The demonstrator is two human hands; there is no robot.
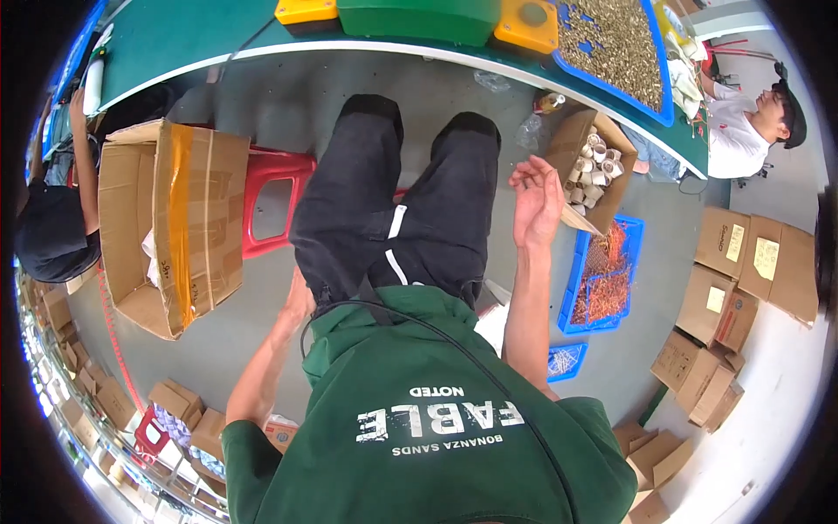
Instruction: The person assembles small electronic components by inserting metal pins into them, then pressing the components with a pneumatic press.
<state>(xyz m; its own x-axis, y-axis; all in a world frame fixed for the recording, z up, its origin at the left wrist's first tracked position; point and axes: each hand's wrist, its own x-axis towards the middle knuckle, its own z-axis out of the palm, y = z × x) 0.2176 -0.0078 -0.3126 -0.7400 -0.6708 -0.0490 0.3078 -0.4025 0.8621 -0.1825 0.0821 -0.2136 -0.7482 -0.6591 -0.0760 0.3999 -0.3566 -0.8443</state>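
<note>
My right hand is raised beside my right thigh, its fingers apart and slightly curled, with nothing in it. Just beyond it stands an open cardboard box holding many small whitish cylindrical pieces. My left hand hangs low by my left hip, next to a red plastic stool; its fingers are hidden behind my thigh. Left of the stool is a large open cardboard box with orange tape and something pale inside.
A green-topped table runs across ahead, bearing a green machine with yellow ends and a blue tray of small brassy parts. Blue crates with reddish pieces sit at right. Cardboard boxes line the wall. Other people sit left and far right.
</note>
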